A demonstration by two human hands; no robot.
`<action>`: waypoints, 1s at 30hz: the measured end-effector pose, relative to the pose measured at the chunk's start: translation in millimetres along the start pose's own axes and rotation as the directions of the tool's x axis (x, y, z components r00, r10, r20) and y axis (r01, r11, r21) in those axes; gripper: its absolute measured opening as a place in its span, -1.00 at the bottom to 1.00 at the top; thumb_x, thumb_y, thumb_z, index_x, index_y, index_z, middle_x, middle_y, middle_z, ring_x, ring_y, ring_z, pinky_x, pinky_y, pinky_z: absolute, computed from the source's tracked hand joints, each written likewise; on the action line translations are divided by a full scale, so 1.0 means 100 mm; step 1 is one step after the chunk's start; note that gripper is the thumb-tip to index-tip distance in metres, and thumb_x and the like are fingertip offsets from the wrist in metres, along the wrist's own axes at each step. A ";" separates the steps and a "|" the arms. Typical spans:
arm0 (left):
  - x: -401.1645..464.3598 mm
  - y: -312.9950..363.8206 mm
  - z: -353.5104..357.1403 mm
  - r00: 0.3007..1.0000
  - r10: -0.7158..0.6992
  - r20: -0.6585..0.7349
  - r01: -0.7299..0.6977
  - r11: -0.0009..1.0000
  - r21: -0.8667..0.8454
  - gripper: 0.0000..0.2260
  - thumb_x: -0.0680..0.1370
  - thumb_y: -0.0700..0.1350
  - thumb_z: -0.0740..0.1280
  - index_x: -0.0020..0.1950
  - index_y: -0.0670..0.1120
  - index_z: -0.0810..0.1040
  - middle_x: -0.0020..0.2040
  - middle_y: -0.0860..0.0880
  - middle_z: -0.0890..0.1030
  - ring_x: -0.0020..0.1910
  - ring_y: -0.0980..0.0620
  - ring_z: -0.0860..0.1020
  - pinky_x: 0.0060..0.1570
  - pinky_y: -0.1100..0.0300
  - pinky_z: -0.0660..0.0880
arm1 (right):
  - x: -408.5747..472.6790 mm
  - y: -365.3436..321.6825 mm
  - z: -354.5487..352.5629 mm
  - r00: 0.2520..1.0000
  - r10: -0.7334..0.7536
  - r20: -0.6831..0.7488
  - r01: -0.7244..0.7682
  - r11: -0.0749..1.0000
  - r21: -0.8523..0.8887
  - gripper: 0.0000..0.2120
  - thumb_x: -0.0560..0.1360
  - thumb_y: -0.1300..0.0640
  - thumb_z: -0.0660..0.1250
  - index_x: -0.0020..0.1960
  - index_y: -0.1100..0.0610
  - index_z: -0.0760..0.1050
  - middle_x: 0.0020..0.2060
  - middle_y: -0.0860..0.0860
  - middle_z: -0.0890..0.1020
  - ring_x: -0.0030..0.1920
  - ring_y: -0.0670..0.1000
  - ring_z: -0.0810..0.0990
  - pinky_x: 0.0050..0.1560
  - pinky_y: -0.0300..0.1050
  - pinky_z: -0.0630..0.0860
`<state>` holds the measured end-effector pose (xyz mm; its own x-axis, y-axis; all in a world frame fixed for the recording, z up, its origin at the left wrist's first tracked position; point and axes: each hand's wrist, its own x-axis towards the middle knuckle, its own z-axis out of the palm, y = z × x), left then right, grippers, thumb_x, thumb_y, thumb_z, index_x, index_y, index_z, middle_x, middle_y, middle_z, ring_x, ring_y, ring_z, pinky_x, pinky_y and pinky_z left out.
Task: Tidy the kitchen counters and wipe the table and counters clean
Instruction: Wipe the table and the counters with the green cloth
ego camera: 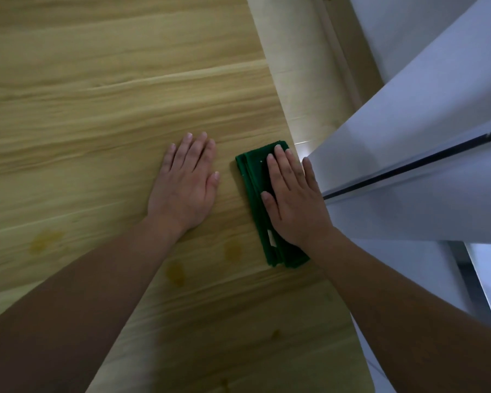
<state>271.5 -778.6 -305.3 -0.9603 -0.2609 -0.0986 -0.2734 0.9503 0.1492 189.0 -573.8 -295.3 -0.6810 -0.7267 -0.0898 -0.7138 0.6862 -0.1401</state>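
At the far left and across most of the frame lies the wooden worktop (97, 109), its grain running roughly side to side, with several yellowish stains (44, 241) in the lower half: one at lower left, two near the centre bottom just below the hands, and smaller ones further down. Left of centre the left hand (186, 184) lies flat on the bare wood, fingers straight and close together, holding nothing; it looks to be bracing. Just to its right, a strip of bare wood apart, is the folded green cloth (253, 180), a long narrow pad whose long axis runs from upper left to lower right, close along the worktop's right edge. The right hand (292, 197) presses down on it with straight fingers, palm over the cloth's middle, its outer fingers reaching past the worktop's edge, so the cloth is directly under this hand and this is the hand that would drive any wiping stroke. The nearest stains lie below and to the left of the cloth, toward the person, so the likely stroke is a pull back and leftward; the left forearm crosses part of that path. At right, a white appliance (423, 137) with a dark seam stands close beside the worktop's edge, leaving little room on that side.
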 end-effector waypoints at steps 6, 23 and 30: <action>-0.02 0.02 0.01 1.000 -0.017 0.020 0.016 1.000 0.022 -0.48 0.65 0.08 -0.11 0.59 -0.08 -0.04 0.59 -0.03 -0.05 0.56 -0.02 -0.13 0.52 -0.02 -0.17 | -0.15 -0.14 0.07 1.000 -0.006 0.020 0.006 1.000 0.004 -0.41 0.63 -0.09 -0.19 0.56 0.21 -0.05 0.56 0.10 -0.02 0.55 0.06 -0.14 0.53 0.11 -0.09; -0.01 0.24 0.12 0.977 -0.207 -0.046 0.206 0.978 -0.040 -0.48 0.64 0.09 -0.14 0.59 -0.02 -0.10 0.59 -0.02 -0.10 0.56 -0.03 -0.16 0.51 -0.09 -0.17 | -0.14 -0.14 0.10 0.999 0.028 0.047 -0.028 1.000 -0.004 -0.43 0.63 -0.09 -0.26 0.57 0.13 -0.19 0.56 0.03 -0.15 0.53 -0.01 -0.27 0.53 0.04 -0.16; -0.02 0.22 0.13 0.976 -0.206 -0.063 0.204 0.978 -0.034 -0.48 0.64 0.09 -0.12 0.59 -0.02 -0.06 0.59 -0.02 -0.05 0.56 -0.04 -0.12 0.51 -0.10 -0.14 | -0.45 -0.21 0.14 0.996 0.072 0.052 -0.071 0.997 -0.028 -0.43 0.62 -0.10 -0.27 0.55 0.12 -0.25 0.55 0.02 -0.21 0.52 -0.03 -0.31 0.52 0.00 -0.25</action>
<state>268.2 -754.8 -314.6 -0.8848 -0.4614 -0.0648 -0.4656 0.8706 0.1591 237.0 -555.3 -302.5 -0.7212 -0.6760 -0.1511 -0.6682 0.7364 -0.1057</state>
